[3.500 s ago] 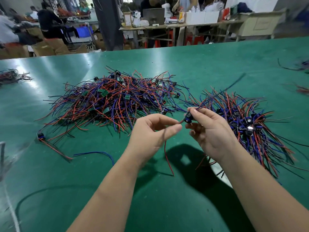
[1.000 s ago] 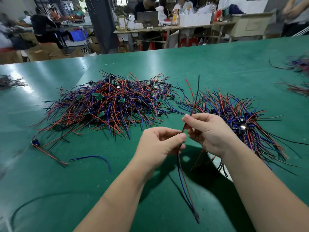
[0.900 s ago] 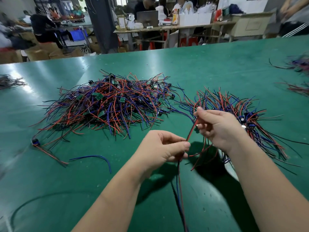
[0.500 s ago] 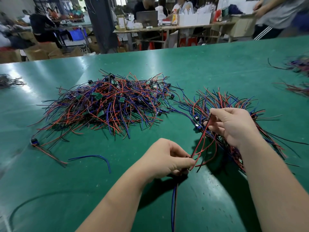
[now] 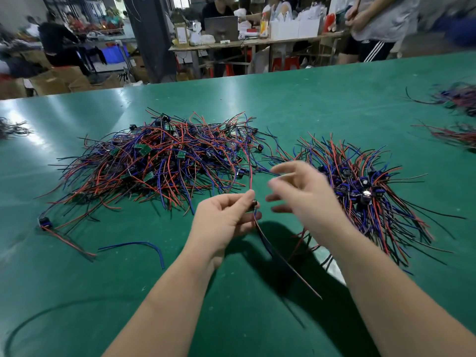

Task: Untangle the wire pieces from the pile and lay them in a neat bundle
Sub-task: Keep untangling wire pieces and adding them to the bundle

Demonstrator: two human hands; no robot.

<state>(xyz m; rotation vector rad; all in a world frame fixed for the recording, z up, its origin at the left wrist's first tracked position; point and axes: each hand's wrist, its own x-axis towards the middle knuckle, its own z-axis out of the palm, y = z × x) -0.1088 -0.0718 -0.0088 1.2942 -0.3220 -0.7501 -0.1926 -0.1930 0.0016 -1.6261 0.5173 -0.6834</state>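
A tangled pile of red, blue and black wire pieces with small green boards lies on the green table. To its right lies the bundle, wires fanned out with black connectors near its middle. In front of the pile my left hand pinches one wire piece at its small black connector; one strand rises to the pile, and its red and blue leads trail down to the right. My right hand, blurred, hovers between my left hand and the bundle, fingers spread and holding nothing.
A stray connector piece and a loose blue wire lie at front left. More wire heaps sit at the far right and one at the left edge. People work at benches beyond the table.
My right hand has let go of the wires at the bundle and swung left toward my left hand. My left hand has lifted, pinching a wire piece by its connector.
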